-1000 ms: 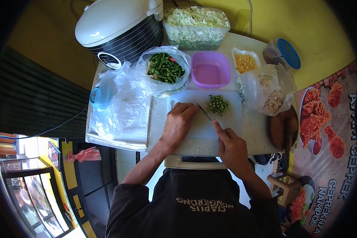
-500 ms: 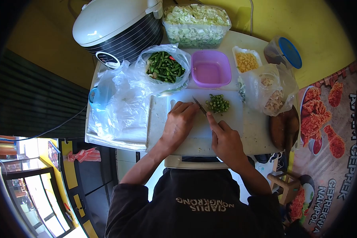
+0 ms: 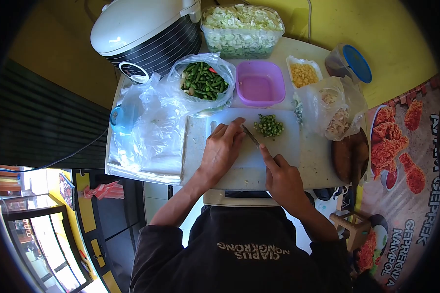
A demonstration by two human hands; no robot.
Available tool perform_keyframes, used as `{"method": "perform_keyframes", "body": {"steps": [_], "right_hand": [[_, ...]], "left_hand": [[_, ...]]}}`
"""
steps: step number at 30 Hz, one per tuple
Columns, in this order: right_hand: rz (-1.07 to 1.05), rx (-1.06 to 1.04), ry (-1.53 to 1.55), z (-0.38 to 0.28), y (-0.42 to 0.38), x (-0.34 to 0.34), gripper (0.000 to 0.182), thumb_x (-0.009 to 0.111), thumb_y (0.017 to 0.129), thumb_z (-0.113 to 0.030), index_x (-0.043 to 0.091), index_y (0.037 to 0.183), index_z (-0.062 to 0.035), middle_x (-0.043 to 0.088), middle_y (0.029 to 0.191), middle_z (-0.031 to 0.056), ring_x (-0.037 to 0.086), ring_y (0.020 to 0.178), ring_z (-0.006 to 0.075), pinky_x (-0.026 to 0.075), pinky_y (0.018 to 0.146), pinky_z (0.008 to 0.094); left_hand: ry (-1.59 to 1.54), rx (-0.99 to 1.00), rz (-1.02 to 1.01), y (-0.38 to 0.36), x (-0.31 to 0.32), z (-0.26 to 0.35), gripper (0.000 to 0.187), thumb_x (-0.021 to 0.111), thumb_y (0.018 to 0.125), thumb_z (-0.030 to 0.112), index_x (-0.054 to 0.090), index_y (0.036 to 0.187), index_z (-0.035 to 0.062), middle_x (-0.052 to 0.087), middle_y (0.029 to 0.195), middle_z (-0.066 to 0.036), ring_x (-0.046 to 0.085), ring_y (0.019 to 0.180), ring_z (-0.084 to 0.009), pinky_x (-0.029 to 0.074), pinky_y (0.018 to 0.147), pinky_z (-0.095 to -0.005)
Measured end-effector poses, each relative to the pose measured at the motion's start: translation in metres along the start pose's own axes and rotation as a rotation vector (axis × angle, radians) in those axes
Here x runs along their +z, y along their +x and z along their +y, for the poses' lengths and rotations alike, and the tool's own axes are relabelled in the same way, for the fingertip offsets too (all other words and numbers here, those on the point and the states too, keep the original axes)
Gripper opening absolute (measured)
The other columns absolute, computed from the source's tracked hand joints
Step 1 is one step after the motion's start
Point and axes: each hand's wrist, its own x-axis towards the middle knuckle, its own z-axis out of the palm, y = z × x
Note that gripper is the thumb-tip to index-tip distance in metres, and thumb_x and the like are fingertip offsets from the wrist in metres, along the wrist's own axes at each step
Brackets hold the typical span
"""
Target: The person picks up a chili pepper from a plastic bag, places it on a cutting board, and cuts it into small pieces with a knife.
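My right hand (image 3: 282, 178) is closed round the handle of a small knife (image 3: 250, 135), its index finger stretched along the back. The blade points up and left over a white cutting board (image 3: 288, 141). My left hand (image 3: 223, 149) is at the board's left part, fingers bent together near the knife tip; anything they hold is hidden. Right of the blade lies a pile of chopped green pieces (image 3: 269, 126). Behind the board are an open plastic bag of green chilies (image 3: 204, 82) with one red piece, and an empty purple tub (image 3: 260, 84).
A rice cooker (image 3: 146, 36) and a container of shredded cabbage (image 3: 243, 29) stand at the back. To the right are a tray of yellow pieces (image 3: 304, 74), a bag of pale pieces (image 3: 338, 119) and a blue-lidded container (image 3: 357, 63). Plastic bags (image 3: 149, 132) lie left.
The knife and my right hand have shifted slightly right and down. My left hand's fingers have moved a little, with one fingertip now higher on the board.
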Motion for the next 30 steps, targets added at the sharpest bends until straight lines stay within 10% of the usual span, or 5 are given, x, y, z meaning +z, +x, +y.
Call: {"method": "perform_keyframes", "body": {"steps": [5, 30], "right_hand": [[0.054, 0.045, 0.073, 0.010, -0.006, -0.003, 0.062, 0.064, 0.095, -0.004, 0.051, 0.155, -0.0112, 0.061, 0.086, 0.0134, 0.065, 0.061, 0.0334, 0.056, 0.058, 0.0453], [0.074, -0.005, 0.051, -0.004, 0.014, 0.008, 0.066, 0.066, 0.092, -0.003, 0.051, 0.155, -0.0125, 0.060, 0.088, 0.0123, 0.064, 0.060, 0.0331, 0.056, 0.058, 0.0457]], "left_hand": [[-0.036, -0.057, -0.009, -0.001, -0.001, 0.001, 0.054, 0.074, 0.092, 0.001, 0.057, 0.143, 0.0096, 0.077, 0.098, -0.010, 0.075, 0.090, -0.0278, 0.061, 0.080, -0.0405], [-0.071, -0.074, -0.050, 0.001, -0.001, 0.001, 0.054, 0.071, 0.093, 0.000, 0.051, 0.142, 0.0063, 0.075, 0.097, -0.013, 0.076, 0.093, -0.0317, 0.062, 0.080, -0.0419]]}}
